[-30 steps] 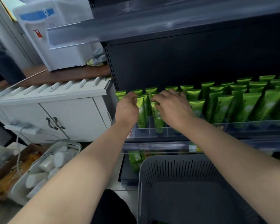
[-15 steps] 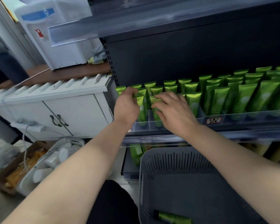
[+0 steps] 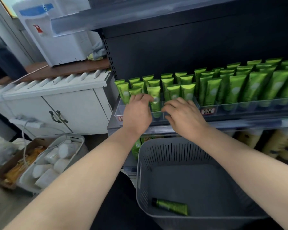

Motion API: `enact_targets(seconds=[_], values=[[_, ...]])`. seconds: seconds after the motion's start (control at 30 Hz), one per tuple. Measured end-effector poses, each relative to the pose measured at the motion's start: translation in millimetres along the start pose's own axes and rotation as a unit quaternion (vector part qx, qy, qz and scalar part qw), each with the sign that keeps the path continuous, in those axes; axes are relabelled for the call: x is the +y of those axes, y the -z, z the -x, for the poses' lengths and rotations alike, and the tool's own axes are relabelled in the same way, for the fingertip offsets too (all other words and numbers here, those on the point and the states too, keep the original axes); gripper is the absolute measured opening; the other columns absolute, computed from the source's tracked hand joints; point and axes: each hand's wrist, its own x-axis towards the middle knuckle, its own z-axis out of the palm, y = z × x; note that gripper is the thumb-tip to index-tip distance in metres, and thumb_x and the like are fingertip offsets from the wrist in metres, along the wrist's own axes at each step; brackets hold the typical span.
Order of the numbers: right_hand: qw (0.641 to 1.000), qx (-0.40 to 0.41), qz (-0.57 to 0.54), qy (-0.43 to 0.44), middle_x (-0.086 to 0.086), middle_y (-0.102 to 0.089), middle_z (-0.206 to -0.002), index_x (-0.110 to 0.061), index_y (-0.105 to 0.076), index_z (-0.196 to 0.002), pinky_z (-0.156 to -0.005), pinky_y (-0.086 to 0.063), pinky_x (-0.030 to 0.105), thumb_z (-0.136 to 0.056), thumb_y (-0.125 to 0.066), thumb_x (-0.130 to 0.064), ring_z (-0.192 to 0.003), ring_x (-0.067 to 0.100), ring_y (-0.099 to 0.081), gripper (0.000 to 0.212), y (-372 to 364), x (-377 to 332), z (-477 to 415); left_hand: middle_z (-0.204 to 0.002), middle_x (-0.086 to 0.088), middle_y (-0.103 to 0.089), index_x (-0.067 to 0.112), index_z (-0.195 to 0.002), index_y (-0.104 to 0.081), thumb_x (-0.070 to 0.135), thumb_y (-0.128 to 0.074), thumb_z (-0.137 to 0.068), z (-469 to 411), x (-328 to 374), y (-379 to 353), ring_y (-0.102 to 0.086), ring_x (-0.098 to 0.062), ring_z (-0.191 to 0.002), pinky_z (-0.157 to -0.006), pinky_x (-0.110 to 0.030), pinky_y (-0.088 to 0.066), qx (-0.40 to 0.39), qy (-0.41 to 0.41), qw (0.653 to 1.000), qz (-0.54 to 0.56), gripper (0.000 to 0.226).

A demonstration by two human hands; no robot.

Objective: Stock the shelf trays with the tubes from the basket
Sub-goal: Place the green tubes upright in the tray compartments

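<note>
Head view. A clear tray (image 3: 239, 107) is noted at 1–3 o'clock on the dark shelf, filled with rows of upright green tubes (image 3: 236, 90). The left hand (image 3: 137, 113) and right hand (image 3: 184, 117) are held near each other, not touching, at the tray's left end, at 12 o'clock from the basket (image 3: 173, 143). The fingers of both hands are curled against the front row; whether any tube is gripped cannot be told. One front-row tube (image 3: 155, 103) is seen upright between the hands, just beside the left thumb. The grey slotted basket is placed at 5 o'clock. A single tube (image 3: 170, 206) is seen lying flat on its floor, towards 7 o'clock. A white cabinet (image 3: 56, 103) is recorded at 9 o'clock.
</note>
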Motion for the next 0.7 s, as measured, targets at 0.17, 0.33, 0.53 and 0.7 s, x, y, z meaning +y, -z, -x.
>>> enact_targets(seconds=[0.17,0.33,0.53,0.7], values=[[0.998,-0.065,-0.006,-0.013,0.003,-0.065,-0.105,-0.015,-0.067,-0.103,-0.073,-0.044,0.038,-0.081,-0.068,-0.013,-0.098,0.026,-0.056,0.022,-18.8,0.0,50.9,-0.113,-0.010,-0.062,0.011,-0.114,-0.062,-0.005,-0.051,-0.081,33.4,13.5,-30.5,-0.051,-0.029,-0.108,-0.082,-0.042,-0.049,-0.081,-0.009,0.996,0.022,0.038],[0.983,-0.183,-0.020,-0.015,0.004,-0.063,-0.100,-0.016,-0.068,-0.099,-0.072,-0.043,0.037,-0.078,-0.068,-0.009,-0.096,0.027,-0.057,0.021,-37.7,1.9,109.6,-0.116,-0.005,-0.061,0.014,-0.114,-0.062,-0.004,-0.051,-0.082,76.3,22.3,-73.2,-0.050,-0.025,-0.111,-0.083,-0.039,-0.050,-0.194,-0.002,0.980,0.035,0.039],[0.935,-0.350,0.005,0.052,0.002,-0.061,-0.101,-0.018,-0.066,-0.101,-0.072,-0.040,0.035,-0.078,-0.062,-0.006,-0.095,0.023,-0.053,0.026,-45.5,12.2,162.9,-0.118,-0.008,-0.059,0.018,-0.118,-0.058,0.004,-0.050,-0.087,122.9,22.7,-125.6,-0.051,-0.025,-0.112,-0.086,-0.036,-0.049,-0.419,0.016,0.908,0.003,0.035],[0.915,-0.403,-0.031,0.003,0.002,-0.053,-0.122,-0.021,-0.055,-0.124,-0.092,-0.038,0.037,-0.093,-0.050,-0.021,-0.115,0.023,-0.044,0.031,-55.6,12.9,181.3,-0.128,-0.012,-0.057,0.015,-0.123,-0.059,0.016,-0.055,-0.091,157.0,33.2,-156.2,-0.055,-0.029,-0.115,-0.092,-0.035,-0.047,-0.554,0.041,0.831,-0.031,0.032]])
